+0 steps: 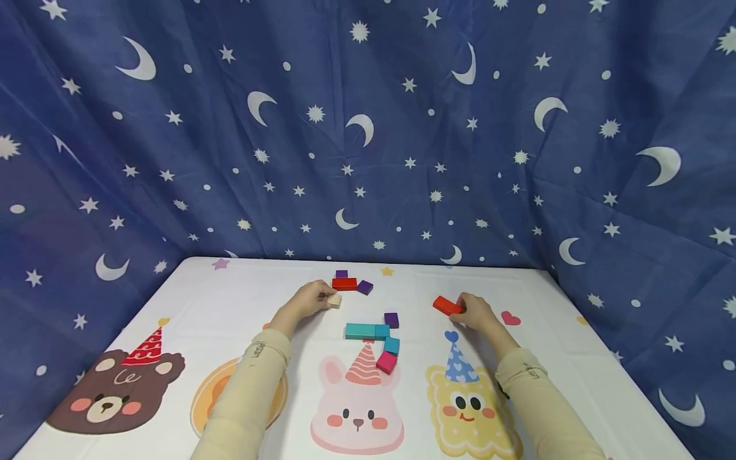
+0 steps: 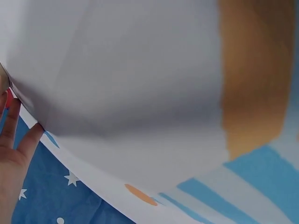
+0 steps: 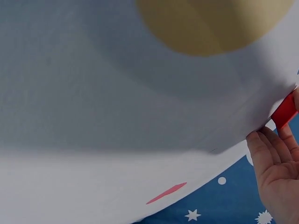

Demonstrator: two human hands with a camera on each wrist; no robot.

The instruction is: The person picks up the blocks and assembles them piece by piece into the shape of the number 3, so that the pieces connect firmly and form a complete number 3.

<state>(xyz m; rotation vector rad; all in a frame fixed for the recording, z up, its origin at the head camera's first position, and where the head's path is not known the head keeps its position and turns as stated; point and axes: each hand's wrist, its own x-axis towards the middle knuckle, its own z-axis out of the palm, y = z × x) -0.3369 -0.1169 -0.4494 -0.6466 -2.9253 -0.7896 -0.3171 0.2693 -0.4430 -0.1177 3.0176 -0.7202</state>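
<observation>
Hanging across the back and both sides, a blue curtain with white moons and stars surrounds a white tablecloth. Clock hours run from the long teal block, twelve toward the curtain. Cream sleeves reach in from eight and four. Printed pictures show a bear between eight and nine, a biscuit at four and a rabbit at six.

At ten, the left hand pinches a wooden block at the fingertips. Near three, the right hand grips one end of a red block with thumb and finger, other fingers fairly straight; whether the block touches the cloth I cannot tell. A second red block lies at eleven.

One purple cube sits behind that block, another just off its right end, a third between two and three. A blue cube meets the teal block's three-o'clock end; another lies near four, a pink cube beside it.
</observation>
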